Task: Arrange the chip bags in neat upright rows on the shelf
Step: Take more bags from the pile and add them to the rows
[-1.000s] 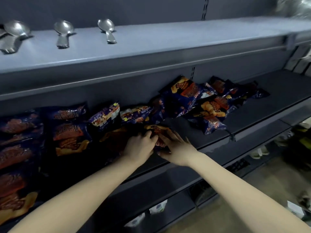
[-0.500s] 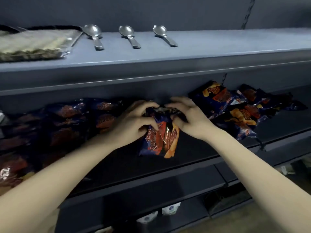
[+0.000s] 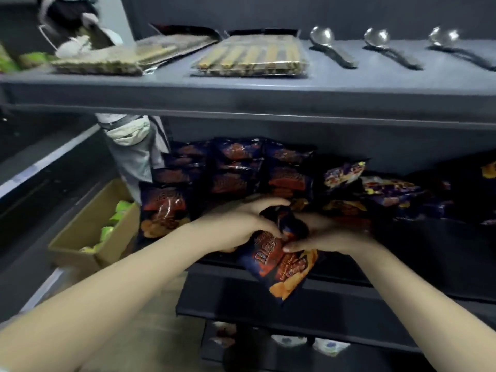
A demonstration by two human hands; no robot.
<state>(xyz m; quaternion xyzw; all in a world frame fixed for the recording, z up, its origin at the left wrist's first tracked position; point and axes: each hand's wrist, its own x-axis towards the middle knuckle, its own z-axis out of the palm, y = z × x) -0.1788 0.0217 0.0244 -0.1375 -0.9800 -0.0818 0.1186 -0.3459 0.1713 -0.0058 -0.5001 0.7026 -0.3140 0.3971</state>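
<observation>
Cardboard box [image 3: 88, 237] at far left, open, w/ green packets [image 3: 118, 214] inside; it sits beside the shelving. Upper shelf [image 3: 241, 89], l. to r.: two flat clear packs of straw-coloured sticks [image 3: 251, 56], then three metal ladles [image 3: 326, 41] lying w/ bowls toward the back wall. Middle shelf [image 3: 429, 237]: upright rows of dark blue chip bags [image 3: 239, 167] at left, approx. three across, faces forward; front-left bag [image 3: 163, 208] stands at the shelf edge. Left hand [image 3: 241, 224] and right hand [image 3: 324, 236] meet at centre, both closed on the top of one chip bag [image 3: 281, 267]; fingers [image 3: 268, 205] of the left curl over its crumpled upper end, right thumb presses its face. Held bag hangs tilted, lower end past the front lip of the middle shelf, orange chip print at its bottom. Right of the hands: loose pile of bags [image 3: 389, 191] lying flat or slanted, not in rows, some w/ yellow and purple print. Lower shelf [image 3: 268, 299] below is dark; contents beneath it too blurred to tell.
</observation>
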